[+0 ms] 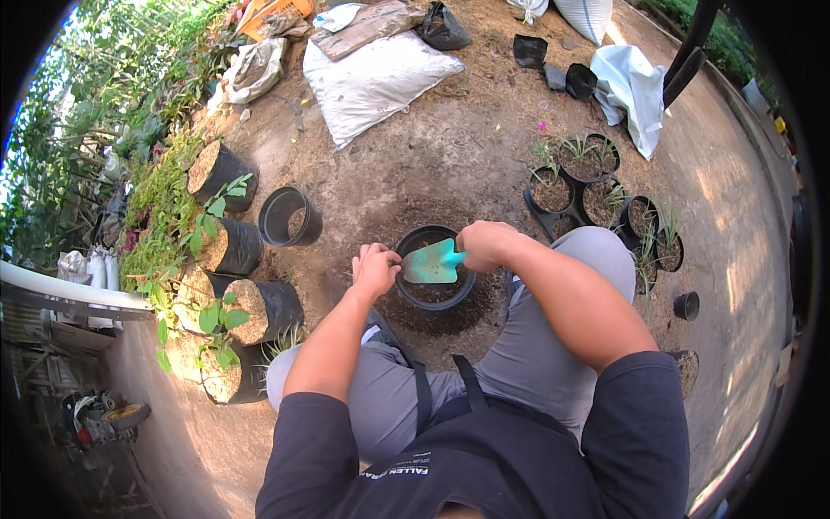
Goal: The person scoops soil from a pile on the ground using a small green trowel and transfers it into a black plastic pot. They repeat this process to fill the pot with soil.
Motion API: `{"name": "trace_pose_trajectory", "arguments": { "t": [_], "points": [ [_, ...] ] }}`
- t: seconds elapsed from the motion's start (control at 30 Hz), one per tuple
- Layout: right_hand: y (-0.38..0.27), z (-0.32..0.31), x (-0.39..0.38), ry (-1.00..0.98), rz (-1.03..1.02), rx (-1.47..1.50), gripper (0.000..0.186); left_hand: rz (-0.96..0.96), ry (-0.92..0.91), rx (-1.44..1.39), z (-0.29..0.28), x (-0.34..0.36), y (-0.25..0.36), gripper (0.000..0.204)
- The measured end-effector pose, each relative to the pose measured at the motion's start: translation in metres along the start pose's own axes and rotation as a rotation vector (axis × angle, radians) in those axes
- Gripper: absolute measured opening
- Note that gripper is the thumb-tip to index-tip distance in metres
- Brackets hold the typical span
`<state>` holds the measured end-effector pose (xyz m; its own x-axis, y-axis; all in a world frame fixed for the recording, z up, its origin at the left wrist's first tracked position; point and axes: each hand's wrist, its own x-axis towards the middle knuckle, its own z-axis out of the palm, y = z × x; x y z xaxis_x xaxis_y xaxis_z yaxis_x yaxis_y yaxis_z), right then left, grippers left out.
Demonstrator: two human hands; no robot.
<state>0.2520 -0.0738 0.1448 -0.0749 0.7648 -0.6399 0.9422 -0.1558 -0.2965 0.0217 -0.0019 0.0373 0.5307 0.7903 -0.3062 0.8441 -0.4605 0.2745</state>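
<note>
Between my legs a round black plastic pot stands on the soil-strewn ground. My right hand is closed round the handle of a green hand trowel. The trowel's blade lies across the pot's opening, its tip pointing left, with dirt smeared on it. At the pot's left rim, close to the trowel's tip, my left hand has its fingers curled and seems to grip the rim. The blade hides much of the pot's inside.
Another black pot stands to the left, near several soil-filled grow bags with leafy plants. Ring-shaped black pots with small plants sit at the right. A white sack lies ahead, with a wooden board on it.
</note>
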Motion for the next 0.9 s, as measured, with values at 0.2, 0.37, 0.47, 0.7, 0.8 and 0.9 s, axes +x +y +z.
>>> {"name": "trace_pose_trajectory", "arguments": {
  "t": [0.2, 0.37, 0.47, 0.7, 0.8, 0.9],
  "points": [
    [0.000, -0.001, -0.001, -0.029, 0.012, 0.005, 0.031, -0.003, 0.015, -0.013, 0.000, 0.002, 0.002, 0.011],
    [0.001, 0.000, 0.000, -0.014, 0.006, 0.010, 0.030, 0.006, 0.015, 0.001, 0.001, 0.002, 0.001, 0.009],
    [0.003, 0.004, 0.003, -0.011, 0.022, -0.003, 0.031, -0.011, 0.034, -0.011, 0.002, 0.002, 0.000, 0.009],
    [0.001, 0.003, 0.011, -0.064, 0.112, -0.062, 0.032, -0.065, 0.099, -0.034, 0.002, 0.001, -0.004, 0.011],
    [-0.001, 0.004, 0.015, -0.077, 0.126, -0.057, 0.032, -0.064, 0.123, -0.039, 0.003, 0.000, -0.007, 0.011],
    [-0.008, 0.002, 0.014, -0.047, 0.092, -0.066, 0.032, -0.074, 0.144, -0.063, 0.005, 0.000, -0.011, 0.010]
  ]
}}
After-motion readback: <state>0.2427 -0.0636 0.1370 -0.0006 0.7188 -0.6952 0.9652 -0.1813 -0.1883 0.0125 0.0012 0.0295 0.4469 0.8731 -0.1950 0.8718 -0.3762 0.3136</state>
